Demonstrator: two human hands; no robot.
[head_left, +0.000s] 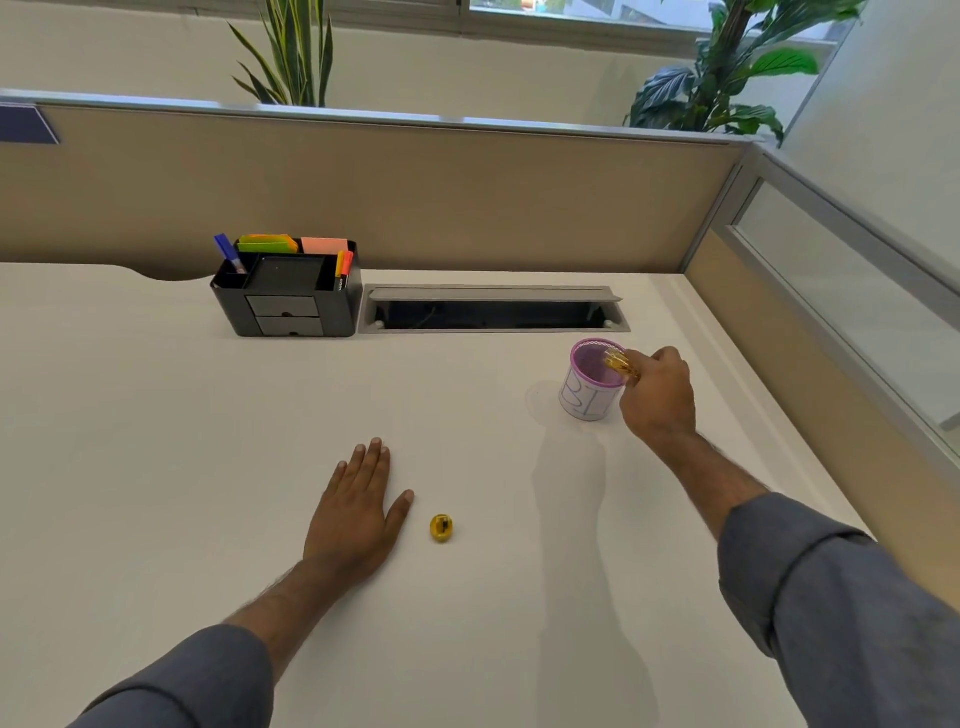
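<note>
Right hand (657, 395), grip clamped on a golden item (619, 362) over the purple cup (589, 397) (left hand (353, 514) flat, fingers straight); yellow sharpener (442, 528) not yet collected.

place: office | cues: cubicle partition (363, 192), desk organiser (288, 296), cable tray (493, 309)

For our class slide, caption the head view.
Right hand holds a golden item over the purple cup; left hand lies flat.

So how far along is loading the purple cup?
Done: unclear; the purple cup hides its contents. In hand: the right hand holds a blurred gold item over its rim. Left: a small yellow piece lies on the desk by the flat left hand.
</note>
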